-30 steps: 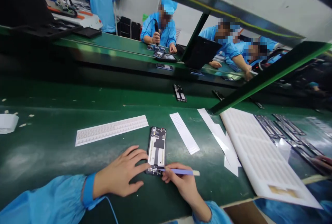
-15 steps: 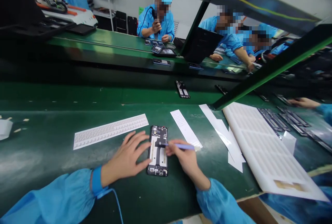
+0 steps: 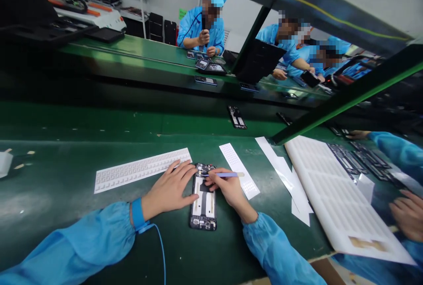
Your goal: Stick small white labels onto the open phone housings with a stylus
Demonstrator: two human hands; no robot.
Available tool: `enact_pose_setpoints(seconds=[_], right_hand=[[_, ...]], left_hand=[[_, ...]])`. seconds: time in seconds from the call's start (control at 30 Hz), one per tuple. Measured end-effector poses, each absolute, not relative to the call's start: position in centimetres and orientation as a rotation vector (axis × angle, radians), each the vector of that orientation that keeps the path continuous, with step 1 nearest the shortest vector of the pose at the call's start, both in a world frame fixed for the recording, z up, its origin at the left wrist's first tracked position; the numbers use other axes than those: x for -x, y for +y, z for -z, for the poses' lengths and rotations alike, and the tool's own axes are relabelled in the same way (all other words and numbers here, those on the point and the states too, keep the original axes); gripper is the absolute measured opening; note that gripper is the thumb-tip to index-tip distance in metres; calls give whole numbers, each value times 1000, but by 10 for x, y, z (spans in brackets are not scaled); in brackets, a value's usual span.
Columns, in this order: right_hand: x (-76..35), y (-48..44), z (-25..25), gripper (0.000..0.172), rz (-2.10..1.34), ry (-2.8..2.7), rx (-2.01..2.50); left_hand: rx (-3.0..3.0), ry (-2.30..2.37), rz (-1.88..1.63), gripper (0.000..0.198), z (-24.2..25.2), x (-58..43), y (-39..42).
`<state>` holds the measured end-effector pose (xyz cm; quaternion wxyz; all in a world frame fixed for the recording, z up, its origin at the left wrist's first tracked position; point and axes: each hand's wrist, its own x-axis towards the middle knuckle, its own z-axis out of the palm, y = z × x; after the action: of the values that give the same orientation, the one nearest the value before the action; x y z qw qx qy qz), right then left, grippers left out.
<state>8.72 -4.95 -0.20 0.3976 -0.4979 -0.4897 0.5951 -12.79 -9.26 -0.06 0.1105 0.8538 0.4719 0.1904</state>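
Observation:
An opened phone body [image 3: 204, 203] lies flat on the green bench, its circuit boards and white inner plate showing. My left hand [image 3: 170, 187] rests on the bench with fingers spread, fingertips against the phone's left edge. My right hand [image 3: 224, 188] pinches a thin blue tool [image 3: 222, 174], whose tip touches the phone's upper end. Both arms wear blue sleeves, and a blue strap with a cord circles my left wrist [image 3: 137, 214].
White sticker strips lie left [image 3: 139, 170] and right [image 3: 239, 169] of the phone. A large white tray [image 3: 333, 197] and dark parts [image 3: 350, 159] sit to the right, beside a co-worker's hand [image 3: 408, 212]. Another phone body [image 3: 237, 117] lies on the belt. Several people work behind.
My right hand has carried the blue tool from the phone's lower end up to its upper end. My left hand has slid up along the phone's left edge.

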Motion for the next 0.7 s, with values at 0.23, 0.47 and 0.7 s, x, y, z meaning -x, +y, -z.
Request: enact_pose_setpoints(seconds=[0.23, 0.47, 0.7], right_hand=[[-84, -49, -1, 34, -1499, -1223, 1274], [-84, -50, 5, 35, -1416, -1255, 1259], [-75, -47, 3, 34, -1146, -1140, 1133]], left_hand=[[-2522, 1390, -586, 64, 2, 128, -93], [-2582, 1411, -589, 52, -1, 128, -95], [-2691, 1492, -678, 52, -11, 133, -124]])
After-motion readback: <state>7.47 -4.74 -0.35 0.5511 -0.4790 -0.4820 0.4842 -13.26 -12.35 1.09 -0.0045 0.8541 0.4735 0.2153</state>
